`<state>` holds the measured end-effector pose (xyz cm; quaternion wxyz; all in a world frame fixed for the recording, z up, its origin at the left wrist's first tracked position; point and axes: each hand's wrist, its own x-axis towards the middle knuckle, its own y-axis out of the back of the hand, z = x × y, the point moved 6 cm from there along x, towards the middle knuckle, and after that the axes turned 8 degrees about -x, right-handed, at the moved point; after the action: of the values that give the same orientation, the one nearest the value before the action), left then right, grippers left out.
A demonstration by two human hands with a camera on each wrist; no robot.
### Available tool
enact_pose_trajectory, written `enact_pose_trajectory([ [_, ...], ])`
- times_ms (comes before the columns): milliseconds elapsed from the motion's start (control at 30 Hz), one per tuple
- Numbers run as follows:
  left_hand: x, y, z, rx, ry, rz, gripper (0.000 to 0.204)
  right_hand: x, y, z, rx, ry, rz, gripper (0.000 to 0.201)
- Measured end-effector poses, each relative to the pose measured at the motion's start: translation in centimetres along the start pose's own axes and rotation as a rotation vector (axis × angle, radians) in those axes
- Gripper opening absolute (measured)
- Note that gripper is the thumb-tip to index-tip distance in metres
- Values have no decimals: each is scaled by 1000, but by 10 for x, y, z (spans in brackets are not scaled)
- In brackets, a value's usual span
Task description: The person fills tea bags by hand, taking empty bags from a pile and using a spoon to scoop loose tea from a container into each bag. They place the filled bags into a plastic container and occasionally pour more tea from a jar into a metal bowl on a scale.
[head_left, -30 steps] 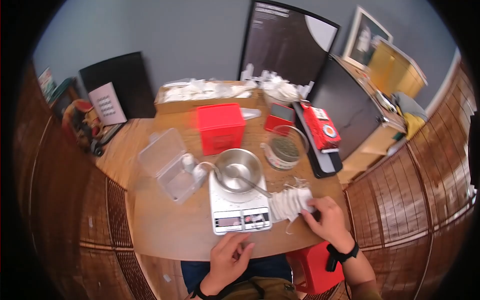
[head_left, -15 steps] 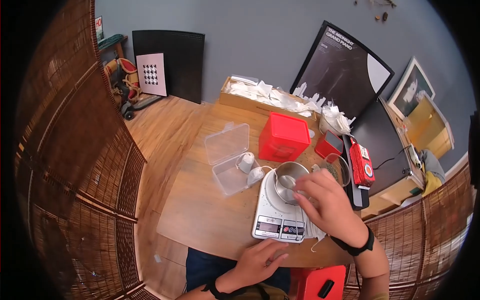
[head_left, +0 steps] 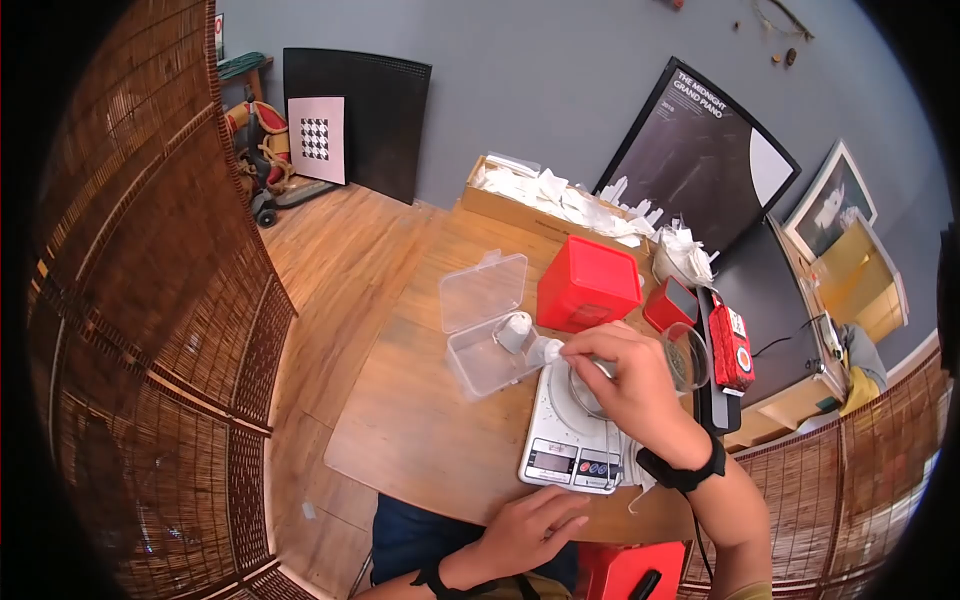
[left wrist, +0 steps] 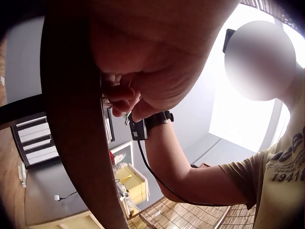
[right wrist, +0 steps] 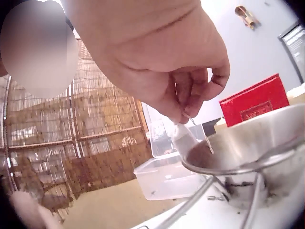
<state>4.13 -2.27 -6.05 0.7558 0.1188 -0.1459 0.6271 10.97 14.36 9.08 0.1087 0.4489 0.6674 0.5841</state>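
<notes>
My right hand is over the steel bowl, thumb and fingertips pinching the top of a small white pouch with a string. The bowl stands on a white kitchen scale and holds a spoon. Beside it, an open clear plastic box has another filled white pouch in it. My left hand rests at the table's front edge below the scale, fingers loosely bent, holding nothing.
A red canister stands behind the scale, with a cardboard box of white pouches farther back. On the right are a clear container of dried leaves, a red packet and a small red tin. White bags lie right of the scale.
My right hand has moved left from the flat white bags, across the bowl, and now pinches the pouch by the box. The head view has turned; my left hand stays at the table edge.
</notes>
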Motion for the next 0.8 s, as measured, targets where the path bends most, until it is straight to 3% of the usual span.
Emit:
enact_pose_trajectory([
  [200,2,2,8,-14,33,85,24,-73,70,-16,265,-197,23,14],
  [333,1,4,10,-23,15,191,19,-139,89,-19,426,-302,-102,14],
  [533,-1,-4,10,-13,20,188,22,-208,57,-13,422,-411,-140,15],
  [667,6,-13,23,37,-23,112,26,-234,29,-10,447,-521,-46,14],
  [800,8,-25,22,-16,-8,36,25,-248,6,-6,651,-602,78,15],
])
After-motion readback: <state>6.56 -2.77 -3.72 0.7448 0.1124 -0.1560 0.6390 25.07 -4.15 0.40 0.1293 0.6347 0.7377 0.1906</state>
